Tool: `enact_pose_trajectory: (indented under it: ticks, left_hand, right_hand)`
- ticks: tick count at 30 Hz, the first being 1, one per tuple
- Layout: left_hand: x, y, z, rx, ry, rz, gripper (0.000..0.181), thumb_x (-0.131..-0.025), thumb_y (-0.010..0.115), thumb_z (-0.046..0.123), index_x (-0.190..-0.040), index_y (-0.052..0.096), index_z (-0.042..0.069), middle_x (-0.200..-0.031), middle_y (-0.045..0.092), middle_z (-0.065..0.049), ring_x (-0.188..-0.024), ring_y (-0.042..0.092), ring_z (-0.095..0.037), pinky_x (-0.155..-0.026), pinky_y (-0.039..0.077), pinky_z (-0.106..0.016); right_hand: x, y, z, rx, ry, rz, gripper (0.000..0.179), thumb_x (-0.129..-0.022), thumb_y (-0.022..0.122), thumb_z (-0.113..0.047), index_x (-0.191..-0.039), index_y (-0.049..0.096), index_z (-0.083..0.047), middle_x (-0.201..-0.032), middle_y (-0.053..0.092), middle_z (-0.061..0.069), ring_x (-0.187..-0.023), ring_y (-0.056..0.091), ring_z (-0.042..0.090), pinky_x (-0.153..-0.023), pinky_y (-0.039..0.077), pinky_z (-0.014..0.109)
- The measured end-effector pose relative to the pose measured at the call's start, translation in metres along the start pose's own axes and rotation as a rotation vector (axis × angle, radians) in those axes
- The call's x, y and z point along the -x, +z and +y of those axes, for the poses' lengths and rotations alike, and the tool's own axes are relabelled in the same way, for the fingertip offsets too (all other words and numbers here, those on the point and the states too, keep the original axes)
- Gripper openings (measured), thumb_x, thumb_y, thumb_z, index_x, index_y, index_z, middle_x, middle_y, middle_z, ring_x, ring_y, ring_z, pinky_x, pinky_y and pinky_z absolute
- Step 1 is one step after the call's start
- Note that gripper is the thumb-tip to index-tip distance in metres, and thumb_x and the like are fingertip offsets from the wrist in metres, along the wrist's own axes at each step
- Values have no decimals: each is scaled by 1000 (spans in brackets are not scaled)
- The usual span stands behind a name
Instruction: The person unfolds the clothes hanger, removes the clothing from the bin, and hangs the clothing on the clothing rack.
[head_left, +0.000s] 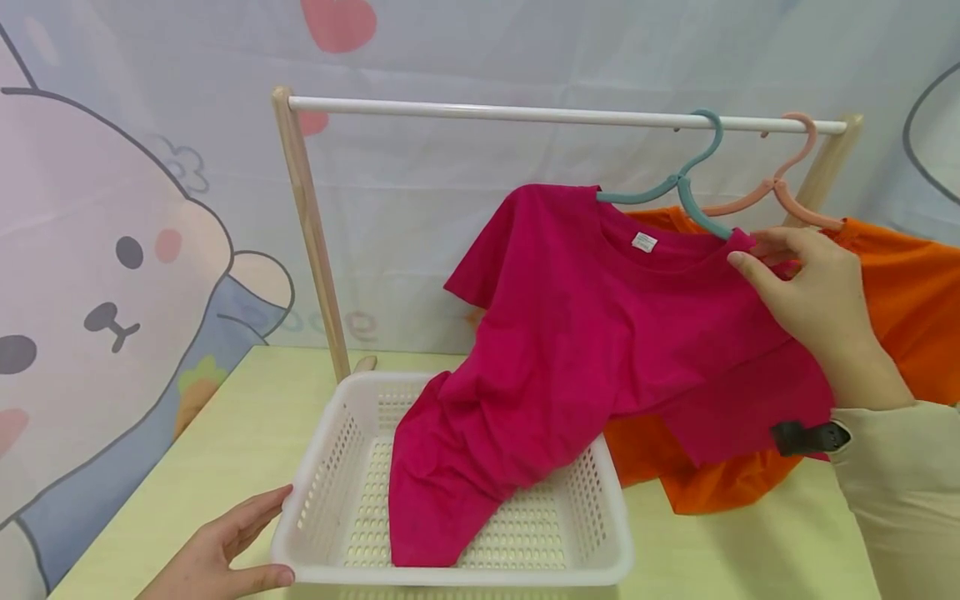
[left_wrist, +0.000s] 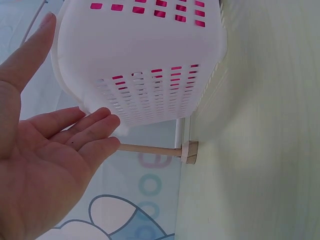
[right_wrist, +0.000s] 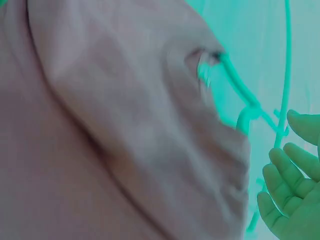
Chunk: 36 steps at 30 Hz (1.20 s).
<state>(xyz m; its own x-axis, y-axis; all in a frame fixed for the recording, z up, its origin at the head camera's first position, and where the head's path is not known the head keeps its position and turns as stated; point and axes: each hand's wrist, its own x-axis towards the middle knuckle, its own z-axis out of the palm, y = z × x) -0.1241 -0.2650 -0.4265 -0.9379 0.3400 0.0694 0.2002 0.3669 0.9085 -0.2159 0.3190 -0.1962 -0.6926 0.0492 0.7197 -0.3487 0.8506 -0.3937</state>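
Observation:
A magenta T-shirt [head_left: 555,333] hangs on a teal hanger [head_left: 678,179] hooked over the rack's white rod [head_left: 487,111]. Its lower left part drapes into a white plastic basket [head_left: 622,550]. My right hand [head_left: 825,292] is at the shirt's right shoulder, thumb overlapping the neckline in the head view. In the right wrist view, the fingers of that hand [right_wrist: 295,190] are spread loosely beside the shirt [right_wrist: 125,125], with nothing between them. My left hand [head_left: 225,550] is at the basket's left rim; in the left wrist view its fingers [left_wrist: 95,127] are extended beside the basket wall [left_wrist: 130,50].
Behind the magenta shirt, an orange T-shirt [head_left: 911,283] hangs on a peach hanger [head_left: 787,187] near the rod's right end. The rack's wooden left leg [head_left: 311,225] stands behind the basket on a pale table [head_left: 247,417]. A printed cloth [head_left: 450,50] forms the backdrop.

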Motion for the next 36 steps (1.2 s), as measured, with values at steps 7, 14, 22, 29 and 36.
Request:
enact_pose_trajectory:
  ticks: [7,14,22,29,36]
  left_hand:
    - [1,2,-2,8,69,6,73,-84,72,4,-146,33,-4,-132,42,34,-120,37,18,-91,38,-10]
    - [1,2,-1,9,100,6,72,-84,71,1,-145,33,-6,-133,42,34,-120,38,18,-90,39,-9]
    - [1,1,0,11,135,4,72,-83,70,-3,-144,33,-9,-133,43,33,-120,38,17,-89,39,-9]
    - [1,-1,3,31,83,-10,73,-85,70,0,-146,31,-8,-132,43,35,-119,38,19,-89,40,-10]
    - [1,-1,3,12,109,-16,73,-85,70,0,-145,31,-9,-132,41,36,-119,37,19,-89,39,-9]
  right_hand:
    - [23,28,-25,-74,-155,-8,33,-87,73,-16,-114,66,1,-94,66,8,-82,46,-11,-73,37,9]
    - [49,57,-40,-153,-276,-32,31,-79,77,-2,-108,67,1,-91,67,10,-85,52,-3,-76,41,14]
    - [80,90,-45,-231,-324,-119,34,-73,80,1,-104,67,-2,-91,67,5,-83,57,12,-75,46,15]
    - [101,118,-45,-301,-362,-218,34,-73,82,-3,-104,68,-5,-96,67,5,-86,60,17,-71,51,26]
    - [113,143,-46,-374,-410,-308,35,-73,83,-6,-105,68,-5,-96,66,3,-89,61,16,-74,55,36]
